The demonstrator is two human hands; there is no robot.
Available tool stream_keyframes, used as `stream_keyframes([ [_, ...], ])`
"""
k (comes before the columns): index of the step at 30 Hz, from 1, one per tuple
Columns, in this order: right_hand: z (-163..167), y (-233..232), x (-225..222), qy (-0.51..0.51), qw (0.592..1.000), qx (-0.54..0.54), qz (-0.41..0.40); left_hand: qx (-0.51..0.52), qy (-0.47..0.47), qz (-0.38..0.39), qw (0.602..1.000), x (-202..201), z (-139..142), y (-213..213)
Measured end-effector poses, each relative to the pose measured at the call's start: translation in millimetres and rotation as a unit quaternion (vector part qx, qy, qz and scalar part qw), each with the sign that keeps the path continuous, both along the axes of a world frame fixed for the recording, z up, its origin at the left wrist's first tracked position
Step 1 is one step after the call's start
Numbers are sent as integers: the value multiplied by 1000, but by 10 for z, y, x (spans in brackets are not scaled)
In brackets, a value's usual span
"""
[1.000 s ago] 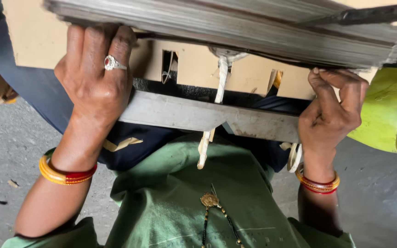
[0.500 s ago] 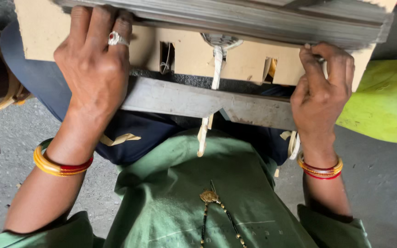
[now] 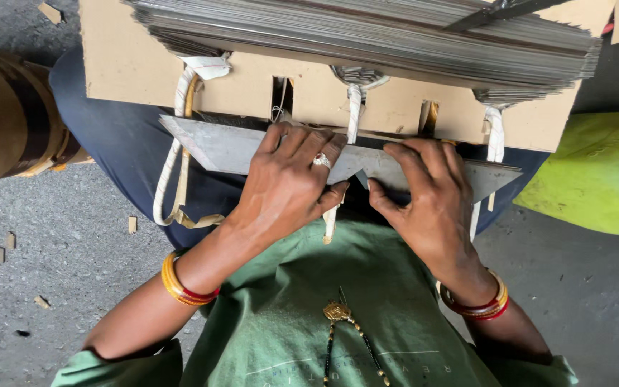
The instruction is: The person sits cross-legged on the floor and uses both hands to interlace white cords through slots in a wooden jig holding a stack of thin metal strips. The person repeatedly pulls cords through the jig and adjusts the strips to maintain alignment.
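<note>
A thin grey stack of sheets (image 3: 223,147) lies across my lap, in front of a tan cardboard board (image 3: 130,72) with slots and white cloth tapes (image 3: 354,107) running through them. My left hand (image 3: 291,186) presses flat on the middle of the grey stack, a ring on one finger. My right hand (image 3: 424,190) presses down right beside it, thumb tucked under the stack's near edge. A much thicker stack of grey sheets (image 3: 367,32) rests on top of the board farther away.
A brown roll (image 3: 8,122) stands at the left on the grey concrete floor (image 3: 59,272), which is strewn with small cardboard scraps. A yellow-green bag (image 3: 596,175) lies at the right. A loose white tape loop (image 3: 170,193) hangs at the left of the board.
Both hands have come in from the outer ends of the grey stack to its middle, side by side. The view has shifted, showing more of the board and tapes.
</note>
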State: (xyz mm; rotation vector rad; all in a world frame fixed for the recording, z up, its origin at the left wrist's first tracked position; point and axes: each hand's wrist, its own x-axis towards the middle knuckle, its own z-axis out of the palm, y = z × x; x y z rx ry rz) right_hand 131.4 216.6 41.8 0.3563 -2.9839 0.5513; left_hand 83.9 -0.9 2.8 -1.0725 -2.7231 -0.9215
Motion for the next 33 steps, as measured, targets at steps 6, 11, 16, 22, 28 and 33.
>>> stream_keyframes([
  [6, -33, -50, -5, 56, 992, 106, 32, 11, 74, 13, 997, 35, -31, -4],
  [11, -59, 110, 26, 118, 986, 106, 56, 13, 145, 0, 989, 71, 36, -27],
  [16, -151, 182, 35, 128, 982, 105, 92, 31, 173, -49, 983, -20, -6, -212],
  [22, -178, 252, -57, 152, 975, 119, 107, -57, 125, 37, 990, -182, 142, -1020],
  [28, -175, 186, -248, 130, 970, 166, 124, 101, 108, 143, 979, -535, 155, -1458],
  [33, -35, 145, -496, 151, 952, 223, 143, 93, 193, 123, 969, -880, 207, -1425],
])
